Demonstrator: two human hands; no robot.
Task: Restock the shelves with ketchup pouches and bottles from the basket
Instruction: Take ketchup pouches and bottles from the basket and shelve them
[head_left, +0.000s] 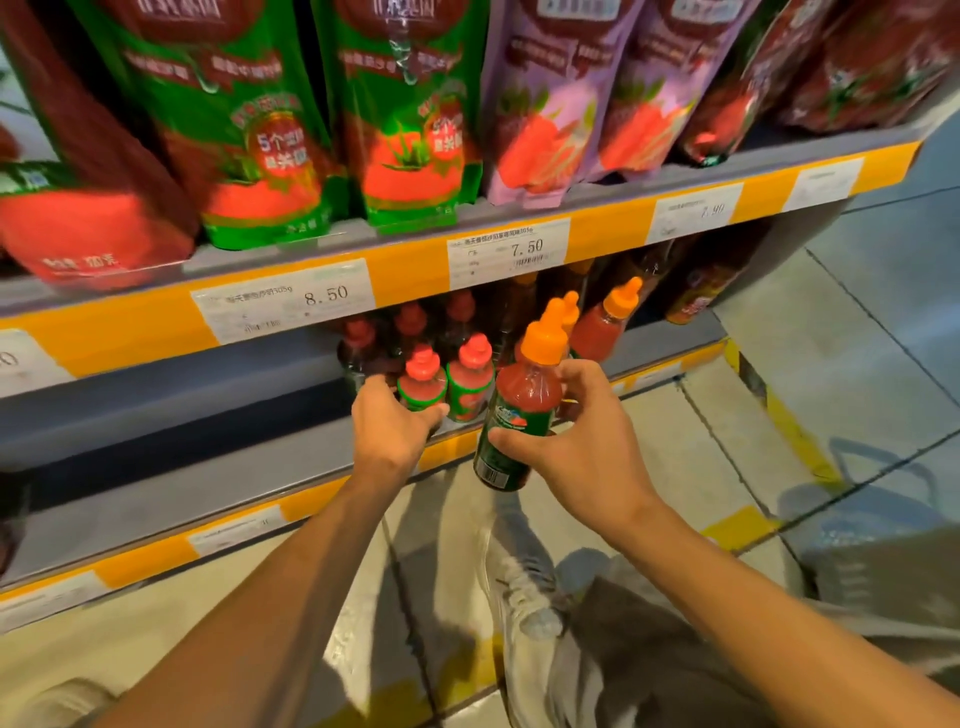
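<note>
Now my right hand (582, 441) grips an orange-capped ketchup bottle (519, 410) just off the lower shelf (171, 395), while my left hand (387, 423) curls round a red-capped bottle (422, 382) at its ten o'clock. I should set it upright, label outward, beside the orange-capped row (605, 322) at one o'clock. The basket (883, 551) waits at four o'clock.

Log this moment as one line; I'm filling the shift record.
right hand: grips orange-capped bottle | left hand: holds red-capped bottle on lower shelf | basket: floor, right

Orange-capped ketchup bottle (522, 410) tilted, before lower shelf (156, 405)
</note>
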